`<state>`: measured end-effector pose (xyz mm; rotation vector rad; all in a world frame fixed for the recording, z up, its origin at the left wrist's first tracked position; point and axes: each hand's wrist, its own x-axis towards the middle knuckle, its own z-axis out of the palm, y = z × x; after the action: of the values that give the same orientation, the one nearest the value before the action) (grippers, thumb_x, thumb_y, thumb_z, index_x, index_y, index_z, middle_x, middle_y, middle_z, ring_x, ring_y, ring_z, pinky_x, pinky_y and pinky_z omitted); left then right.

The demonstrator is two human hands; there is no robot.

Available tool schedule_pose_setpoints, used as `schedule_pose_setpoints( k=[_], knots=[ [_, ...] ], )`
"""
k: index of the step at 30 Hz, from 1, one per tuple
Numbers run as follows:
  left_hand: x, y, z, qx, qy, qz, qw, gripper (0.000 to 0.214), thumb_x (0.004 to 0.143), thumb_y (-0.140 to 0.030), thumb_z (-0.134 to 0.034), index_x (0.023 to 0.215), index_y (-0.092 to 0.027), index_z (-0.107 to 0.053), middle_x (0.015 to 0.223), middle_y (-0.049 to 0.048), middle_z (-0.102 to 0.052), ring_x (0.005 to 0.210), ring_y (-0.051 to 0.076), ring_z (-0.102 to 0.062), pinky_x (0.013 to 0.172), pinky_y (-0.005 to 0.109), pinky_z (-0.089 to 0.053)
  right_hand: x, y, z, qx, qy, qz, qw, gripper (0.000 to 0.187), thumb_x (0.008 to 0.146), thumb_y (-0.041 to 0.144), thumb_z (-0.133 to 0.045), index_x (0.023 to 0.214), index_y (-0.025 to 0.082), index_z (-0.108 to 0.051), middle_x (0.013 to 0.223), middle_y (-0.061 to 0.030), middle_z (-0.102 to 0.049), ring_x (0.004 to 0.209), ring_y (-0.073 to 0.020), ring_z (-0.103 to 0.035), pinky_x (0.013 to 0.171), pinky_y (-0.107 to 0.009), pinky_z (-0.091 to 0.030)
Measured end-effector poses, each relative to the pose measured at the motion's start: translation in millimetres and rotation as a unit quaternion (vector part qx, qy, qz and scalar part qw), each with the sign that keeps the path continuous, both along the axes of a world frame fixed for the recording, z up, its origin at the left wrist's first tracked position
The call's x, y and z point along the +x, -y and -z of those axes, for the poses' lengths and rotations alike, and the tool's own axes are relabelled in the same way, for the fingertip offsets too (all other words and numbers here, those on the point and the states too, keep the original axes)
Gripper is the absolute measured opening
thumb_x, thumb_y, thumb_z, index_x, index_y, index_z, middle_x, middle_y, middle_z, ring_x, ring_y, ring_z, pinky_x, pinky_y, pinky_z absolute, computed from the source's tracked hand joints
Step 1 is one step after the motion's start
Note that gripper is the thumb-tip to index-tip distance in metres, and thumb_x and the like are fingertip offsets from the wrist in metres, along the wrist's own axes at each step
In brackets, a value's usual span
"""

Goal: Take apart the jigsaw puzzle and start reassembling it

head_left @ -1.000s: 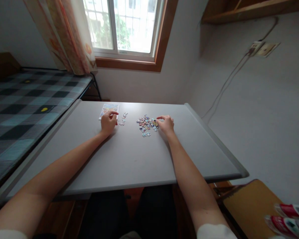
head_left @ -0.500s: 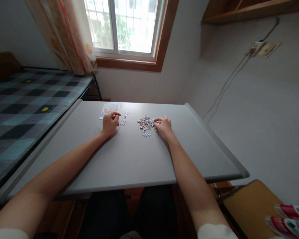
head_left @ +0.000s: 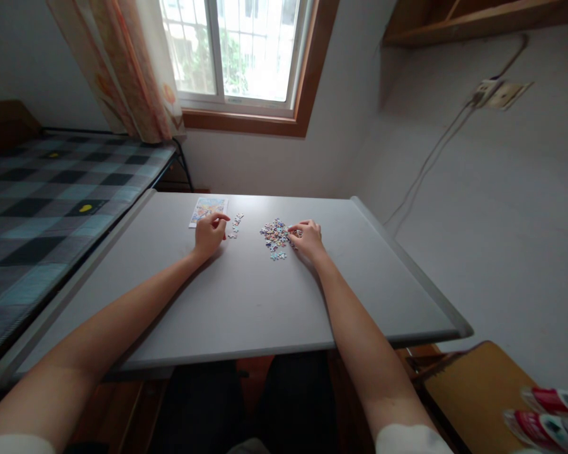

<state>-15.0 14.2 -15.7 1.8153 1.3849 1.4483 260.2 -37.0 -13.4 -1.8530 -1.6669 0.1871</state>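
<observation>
A loose pile of small jigsaw puzzle pieces [head_left: 274, 233] lies on the white table [head_left: 255, 302]. My right hand [head_left: 308, 239] is at the pile's right side, thumb and forefinger curled toward each other among the pieces. Whether a piece is between those fingertips is too small to tell. My left hand [head_left: 210, 234] rests left of the pile, thumb and forefinger apart, with nothing seen in it. It partly covers a printed picture card [head_left: 203, 207]. Just right of this hand, several pieces form an uneven column [head_left: 236, 223]. A few bluish pieces [head_left: 278, 256] sit in front of the pile.
A bed with a checked cover [head_left: 76, 183] stands along the table's left side. Past the far edge are a window [head_left: 250, 57] and a curtain [head_left: 132, 75]. At lower right, a wooden chair [head_left: 473, 384] bears red-labelled bottles [head_left: 539, 429].
My right hand has shifted slightly left and away from me, further over the pile's right edge. My left hand has stayed in place.
</observation>
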Motion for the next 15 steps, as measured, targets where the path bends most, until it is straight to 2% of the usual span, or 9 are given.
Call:
schedule_pose_setpoints(
  k=[4,10,15],
  knots=[
    [-1,0,1.6,-0.003,-0.009,0.000,1.000,0.022,0.072,-0.021,-0.047,0.077,-0.016,-0.068,0.040,-0.0045,-0.051,0.037,0.011,-0.053,0.042,0.019,-0.036,-1,0,-0.4,-0.002,-0.002,0.002,1.000,0.018,0.078,0.029,-0.061,0.089,0.025,-0.075,0.106,-0.0078,-0.056,0.109,-0.0250,-0.048,0.100,-0.040,-0.035],
    [-1,-1,3.0,-0.003,-0.009,0.001,1.000,0.022,0.072,-0.021,-0.047,0.077,-0.016,-0.068,0.041,-0.0045,-0.051,0.037,0.011,-0.053,0.041,0.019,-0.036,-1,5,-8.4,-0.023,-0.014,0.080,0.996,0.017,0.078,0.031,-0.063,0.089,0.025,-0.075,0.108,-0.0086,-0.057,0.109,-0.0267,-0.049,0.097,-0.040,-0.037],
    [-1,0,0.8,-0.006,-0.007,0.002,1.000,0.022,0.071,-0.021,-0.047,0.077,-0.016,-0.068,0.040,-0.0046,-0.051,0.037,0.011,-0.053,0.041,0.019,-0.036,-2,10,-13.6,-0.048,-0.016,0.100,0.994,0.017,0.077,0.035,-0.065,0.087,0.025,-0.075,0.110,-0.0084,-0.057,0.109,-0.0283,-0.049,0.096,-0.041,-0.039]
  ],
)
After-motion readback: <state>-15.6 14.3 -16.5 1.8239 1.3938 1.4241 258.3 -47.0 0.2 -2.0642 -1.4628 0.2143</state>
